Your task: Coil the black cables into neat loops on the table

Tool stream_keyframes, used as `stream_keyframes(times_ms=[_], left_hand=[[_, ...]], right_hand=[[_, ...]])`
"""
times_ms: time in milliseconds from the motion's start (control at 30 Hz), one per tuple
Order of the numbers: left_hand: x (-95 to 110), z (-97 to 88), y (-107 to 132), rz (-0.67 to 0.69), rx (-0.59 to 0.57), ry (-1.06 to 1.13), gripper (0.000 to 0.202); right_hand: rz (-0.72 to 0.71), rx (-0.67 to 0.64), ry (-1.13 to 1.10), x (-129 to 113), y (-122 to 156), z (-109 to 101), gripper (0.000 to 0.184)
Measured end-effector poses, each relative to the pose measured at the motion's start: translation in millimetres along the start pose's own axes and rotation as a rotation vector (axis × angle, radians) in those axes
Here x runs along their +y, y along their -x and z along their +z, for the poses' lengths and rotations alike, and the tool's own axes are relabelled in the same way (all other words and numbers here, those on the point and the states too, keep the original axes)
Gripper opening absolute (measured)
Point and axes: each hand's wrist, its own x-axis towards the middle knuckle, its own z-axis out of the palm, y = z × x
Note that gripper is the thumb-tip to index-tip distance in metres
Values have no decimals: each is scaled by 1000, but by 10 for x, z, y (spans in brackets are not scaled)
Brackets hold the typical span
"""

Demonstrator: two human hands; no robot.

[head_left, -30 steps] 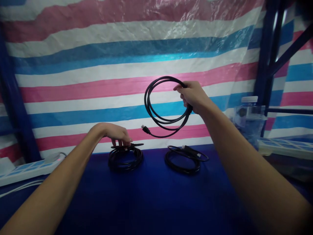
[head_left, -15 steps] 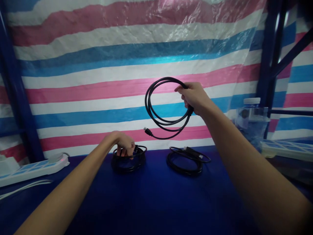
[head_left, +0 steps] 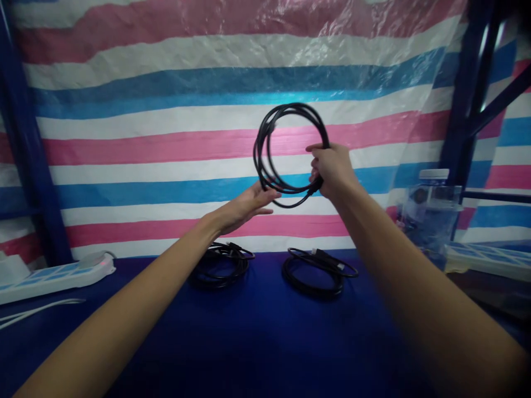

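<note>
A coiled black cable point(head_left: 261, 155) hangs in the air, its loops upright against the striped sheet. My right hand point(head_left: 334, 168) is closed around the coil's right side. At the lower left of the loops is my left hand point(head_left: 249, 205), fingers stretched out and apart, with the fingertips at the cable; whether they press on it I cannot tell. Two more coiled cables lie on the blue table point(head_left: 265, 331): the left coil point(head_left: 219, 284), partly behind my left forearm, and the right coil point(head_left: 313, 290), whose black plug point(head_left: 326, 258) rests across its top.
A white power strip point(head_left: 58, 279) and thin white cords point(head_left: 41, 312) lie at the left. At the right are a clear container point(head_left: 433, 221) with a white-lidded bottle point(head_left: 433, 176) and another power strip point(head_left: 489, 260). The striped sheet point(head_left: 166, 149) hangs behind, between blue posts point(head_left: 29, 143).
My left hand has let go of the left coil on the table and risen to the held cable. My right hand has shifted slightly right, and the held coil has swung upward.
</note>
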Motion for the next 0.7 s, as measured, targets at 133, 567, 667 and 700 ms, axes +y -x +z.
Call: stream_keyframes(times_ms=[133, 567, 667, 700], left_hand=[[169, 187, -30, 179, 301, 205, 24], [600, 15, 38, 379, 816, 549, 42], [591, 25, 35, 363, 746, 565, 43], [593, 49, 32, 339, 689, 550, 42]], right_hand=[[-281, 13, 394, 93, 93, 209, 20], [314, -675, -701, -143, 484, 550, 18], [342, -542, -785, -265, 534, 619, 7], [328, -458, -779, -299, 521, 601, 7]])
